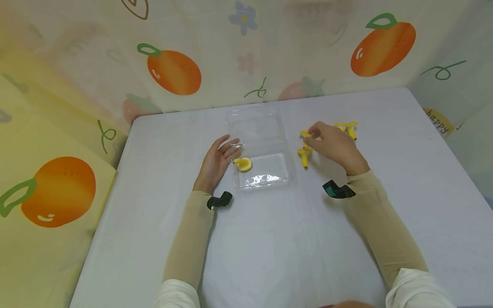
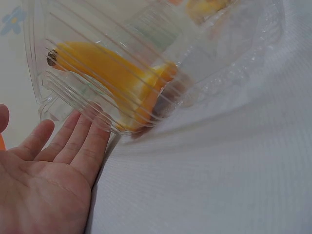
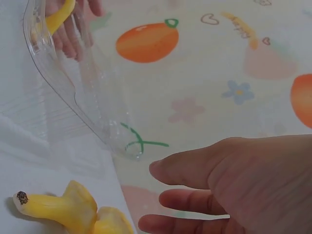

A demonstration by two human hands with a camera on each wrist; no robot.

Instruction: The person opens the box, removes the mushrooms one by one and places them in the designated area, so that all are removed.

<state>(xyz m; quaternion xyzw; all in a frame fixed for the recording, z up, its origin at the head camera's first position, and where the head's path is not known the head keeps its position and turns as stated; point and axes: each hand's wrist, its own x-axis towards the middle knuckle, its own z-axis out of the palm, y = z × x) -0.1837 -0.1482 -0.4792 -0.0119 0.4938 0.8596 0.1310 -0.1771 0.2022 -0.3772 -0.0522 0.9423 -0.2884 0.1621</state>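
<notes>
A clear plastic clamshell box [image 1: 262, 185] lies with its lid [image 1: 254, 124] folded back. In its left part sits a small yellow half-peeled toy banana [image 1: 243, 164], seen through the ribbed wall in the left wrist view. My left hand [image 1: 215, 164] is palm up with fingers extended, fingertips at the box's left side. My right hand [image 1: 333, 145] hovers over more toy bananas to the right of the box. Its thumb and fingers [image 3: 185, 170] stand apart with nothing between them. The closest toy banana [image 1: 304, 157] lies just below that hand, and another [image 1: 304, 133] is partly hidden by it.
More toy bananas [image 1: 351, 129] lie beyond my right hand. A white cloth covers the table [image 1: 277, 248]. A fruit-print curtain [image 1: 219, 64] hangs along the back and left sides. Each wrist carries a dark camera mount [image 1: 220, 200].
</notes>
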